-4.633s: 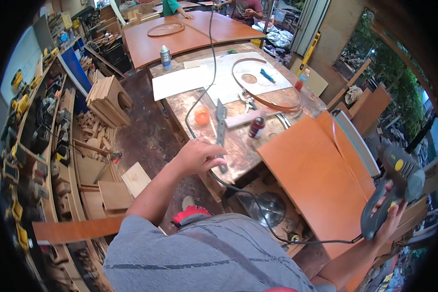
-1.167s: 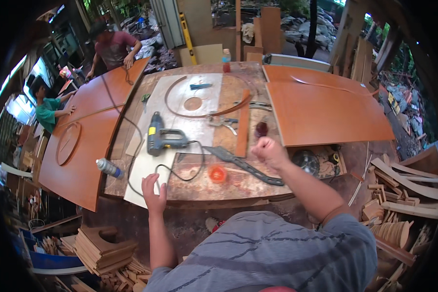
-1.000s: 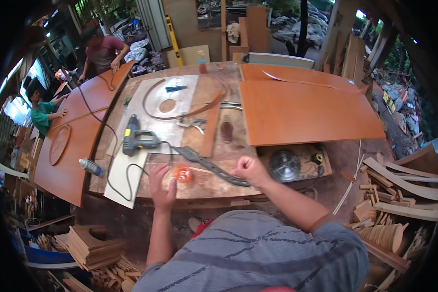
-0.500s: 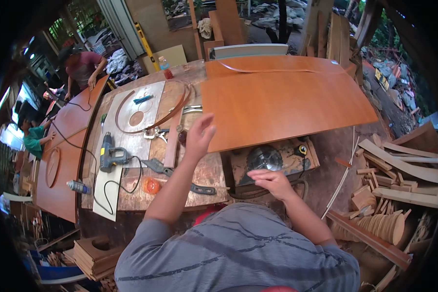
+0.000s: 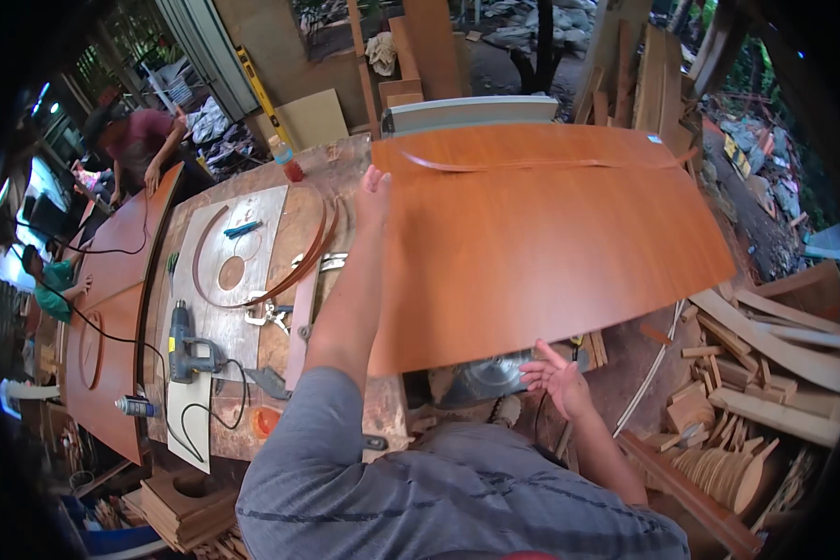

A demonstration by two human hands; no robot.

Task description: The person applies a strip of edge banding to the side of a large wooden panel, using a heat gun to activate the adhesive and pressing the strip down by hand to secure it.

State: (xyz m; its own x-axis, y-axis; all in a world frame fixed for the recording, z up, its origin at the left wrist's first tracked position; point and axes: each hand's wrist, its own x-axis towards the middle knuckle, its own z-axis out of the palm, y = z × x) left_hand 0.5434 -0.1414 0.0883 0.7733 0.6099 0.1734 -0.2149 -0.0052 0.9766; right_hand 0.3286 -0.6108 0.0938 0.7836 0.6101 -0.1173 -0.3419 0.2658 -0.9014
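A large reddish-brown wood panel (image 5: pixel 551 252) lies across the worktable, with a thin curved edging strip (image 5: pixel 532 166) along its far part. My left arm reaches far forward, and my left hand (image 5: pixel 375 198) is at the panel's left edge, fingers stretched upward; whether it presses on the edge is unclear. Close to the panel's near edge, my right hand (image 5: pixel 562 385) is turned palm up with spread fingers, holding nothing. Below that edge, a circular saw blade (image 5: pixel 491 375) shows only in part, the panel covering the rest.
Left on the table are a heat gun (image 5: pixel 189 347) with its cord, a coiled brown strip (image 5: pixel 322 252), clamps (image 5: pixel 269 313) and a bottle (image 5: pixel 287 159). Two people work at another panel (image 5: pixel 112 280) further left. Wood offcuts (image 5: pixel 733 373) are piled at the right.
The panel's near edge now reaches closer to me and hides more of the saw blade. My left hand has moved forward along the left edge; my right hand has shifted right and turned palm up.
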